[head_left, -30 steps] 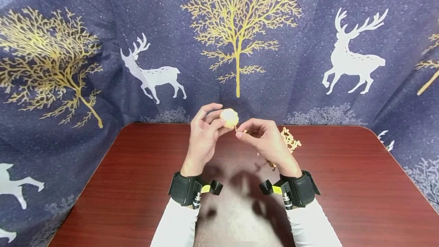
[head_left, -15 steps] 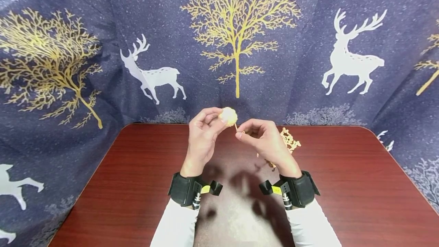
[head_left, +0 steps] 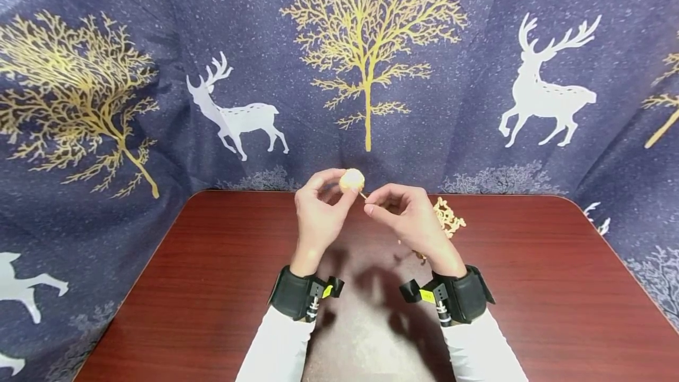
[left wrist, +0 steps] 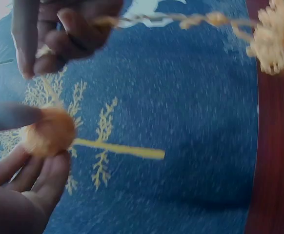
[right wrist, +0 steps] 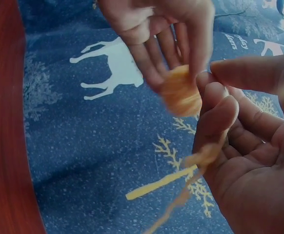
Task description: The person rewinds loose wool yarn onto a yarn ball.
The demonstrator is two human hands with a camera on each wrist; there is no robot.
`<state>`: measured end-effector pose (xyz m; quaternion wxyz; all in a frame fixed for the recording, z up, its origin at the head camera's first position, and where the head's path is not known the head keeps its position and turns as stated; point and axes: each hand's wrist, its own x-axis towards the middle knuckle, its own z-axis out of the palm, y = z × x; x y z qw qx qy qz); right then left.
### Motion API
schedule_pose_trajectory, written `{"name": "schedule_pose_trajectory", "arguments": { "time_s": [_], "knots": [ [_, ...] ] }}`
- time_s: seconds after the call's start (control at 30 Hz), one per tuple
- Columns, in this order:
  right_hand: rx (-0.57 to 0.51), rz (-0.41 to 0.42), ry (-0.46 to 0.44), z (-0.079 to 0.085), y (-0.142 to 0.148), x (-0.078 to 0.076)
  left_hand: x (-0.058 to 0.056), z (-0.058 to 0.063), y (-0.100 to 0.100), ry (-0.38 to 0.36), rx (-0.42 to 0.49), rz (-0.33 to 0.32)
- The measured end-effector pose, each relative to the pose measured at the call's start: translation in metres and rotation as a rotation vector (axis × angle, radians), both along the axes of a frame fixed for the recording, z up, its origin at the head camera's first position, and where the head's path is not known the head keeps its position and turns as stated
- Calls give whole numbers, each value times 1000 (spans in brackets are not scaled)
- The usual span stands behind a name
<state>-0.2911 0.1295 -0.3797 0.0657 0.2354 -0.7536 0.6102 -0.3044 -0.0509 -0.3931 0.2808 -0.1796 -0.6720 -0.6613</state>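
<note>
A small ball of pale yellow-orange yarn (head_left: 352, 180) is held above the far edge of the table between the thumb and fingertips of my left hand (head_left: 322, 211). Just to its right, my right hand (head_left: 404, 214) pinches the yarn strand (head_left: 363, 196) between thumb and index finger. A short taut length runs from ball to fingertips. In the left wrist view, the kinked trailing yarn (left wrist: 147, 19) leaves the right hand towards a loose tangle of yarn (left wrist: 273, 41). The right wrist view shows the ball (right wrist: 181, 92) slightly blurred, with trailing yarn (right wrist: 178, 200) hanging below the right hand.
The reddish-brown wooden table (head_left: 223, 252) lies under both hands. Part of the loose yarn heap (head_left: 448, 217) shows on it behind the right hand. A dark blue cloth (head_left: 414, 152) printed with trees and deer hangs just beyond the far edge.
My left hand has turned over around the yarn ball, its wrist shifting slightly right. The ball has moved a little left. My right hand has stayed nearly still, pinching the strand.
</note>
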Motion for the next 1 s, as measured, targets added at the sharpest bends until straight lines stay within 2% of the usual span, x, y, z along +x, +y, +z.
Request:
{"name": "schedule_pose_trajectory", "arguments": {
  "time_s": [0.07, 0.13, 0.23, 0.3, 0.4, 0.47, 0.53, 0.6, 0.67, 0.73, 0.9, 1.0],
  "knots": [
    [-12, -13, 13, 2, 3, 0, 1, -1, -3, -1, -161, 14],
    [-29, -19, 22, 2, 6, 0, 1, -1, -6, -19, -325, -9],
    [-58, -23, 33, 3, 11, -2, 1, -1, -10, -68, -493, -154],
    [-82, -23, 30, 2, 14, -3, 2, -1, -12, -102, -525, -311],
    [-115, -25, 18, 2, 18, -3, 3, 1, -14, -129, -473, -546],
    [-136, -26, 5, 2, 19, -3, 5, 2, -15, -134, -378, -683],
    [-159, -21, -14, 1, 19, -3, 7, 4, -16, -130, -261, -782],
    [-170, -15, -24, 1, 17, -4, 8, 6, -16, -117, -129, -838],
    [-173, -9, -24, -1, 15, -5, 10, 8, -16, -93, -7, -839],
    [-157, -7, -11, -2, 11, -6, 10, 10, -14, -65, 104, -788],
    [-78, -26, 9, -4, 4, -5, 9, 12, -5, -50, 366, -605],
    [-6, -40, 18, -4, 2, -3, 7, 12, -1, -72, 466, -471]
  ]
}}
